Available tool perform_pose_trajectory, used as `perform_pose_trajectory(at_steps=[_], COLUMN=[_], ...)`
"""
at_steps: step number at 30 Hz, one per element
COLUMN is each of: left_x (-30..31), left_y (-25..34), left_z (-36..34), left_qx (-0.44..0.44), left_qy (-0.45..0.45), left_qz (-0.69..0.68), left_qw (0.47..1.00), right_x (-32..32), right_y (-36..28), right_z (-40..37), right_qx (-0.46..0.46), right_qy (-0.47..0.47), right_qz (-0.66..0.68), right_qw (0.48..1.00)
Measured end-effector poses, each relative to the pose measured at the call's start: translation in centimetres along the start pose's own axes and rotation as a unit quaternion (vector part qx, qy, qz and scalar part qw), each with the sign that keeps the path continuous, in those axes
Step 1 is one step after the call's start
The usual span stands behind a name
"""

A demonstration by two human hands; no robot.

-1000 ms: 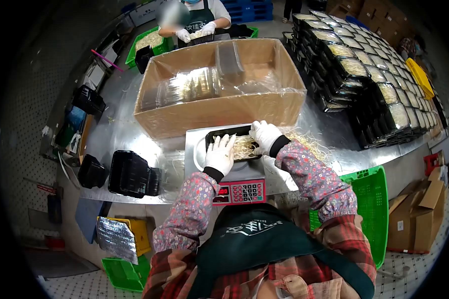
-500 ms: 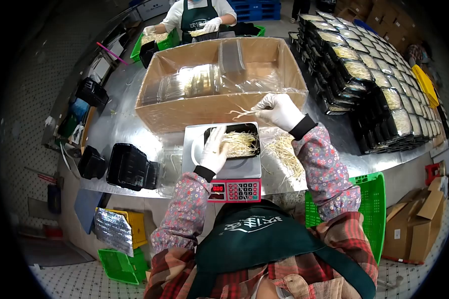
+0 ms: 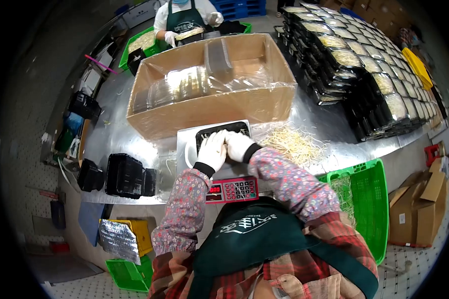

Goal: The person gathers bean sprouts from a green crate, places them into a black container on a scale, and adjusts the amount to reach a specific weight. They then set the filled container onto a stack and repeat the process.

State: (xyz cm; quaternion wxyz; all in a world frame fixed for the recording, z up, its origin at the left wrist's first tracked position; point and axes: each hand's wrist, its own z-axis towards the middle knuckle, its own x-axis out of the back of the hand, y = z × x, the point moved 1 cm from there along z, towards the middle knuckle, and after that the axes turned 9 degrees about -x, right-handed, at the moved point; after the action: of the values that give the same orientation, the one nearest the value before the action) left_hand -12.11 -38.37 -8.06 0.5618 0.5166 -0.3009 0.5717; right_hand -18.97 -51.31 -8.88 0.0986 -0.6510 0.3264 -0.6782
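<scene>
A black plastic tray rests on the weighing scale, with a few pale strands at its far edge. My left hand, in a white glove, is over the tray's near left part with fingers pressed together. Against it, my gloved right hand curls its fingers, and the fingertips of both meet over the tray. What they grip is hidden beneath the gloves. The scale's red keypad panel faces me. Right of the scale lies a loose heap of bean sprouts on the metal table.
Behind the scale stands a cardboard box of clear lids. Filled trays are stacked high at right. Empty black trays sit at left. A green crate is by my right side. Across the table a co-worker handles a tray.
My right hand has come down and left from above the sprout heap to meet my left hand over the tray. Fewer sprouts show in the tray. The whole view has shifted slightly.
</scene>
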Motion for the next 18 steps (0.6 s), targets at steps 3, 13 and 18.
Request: perform_pose_trajectory(at_steps=[3,13,18], left_x=[-0.6,3.6,-0.9], left_y=[-0.8,4.8,14.4], left_z=[1.0,3.6,5.1], left_qx=[0.033,-0.080,-0.143], left_qy=[-0.027,0.256,0.028], left_qz=[-0.023,0.003,-0.183], left_qw=[0.999,0.963,0.972], right_x=[-2.6,17.6,14.0], right_y=[1.4,11.1,17.3], right_z=[0.8,-9.6,-15.6], right_qx=[0.033,0.000,-0.207], right_qy=[0.056,0.307,0.200], right_qz=[-0.048,0.138,-0.107], right_qw=[0.997,0.942,0.952])
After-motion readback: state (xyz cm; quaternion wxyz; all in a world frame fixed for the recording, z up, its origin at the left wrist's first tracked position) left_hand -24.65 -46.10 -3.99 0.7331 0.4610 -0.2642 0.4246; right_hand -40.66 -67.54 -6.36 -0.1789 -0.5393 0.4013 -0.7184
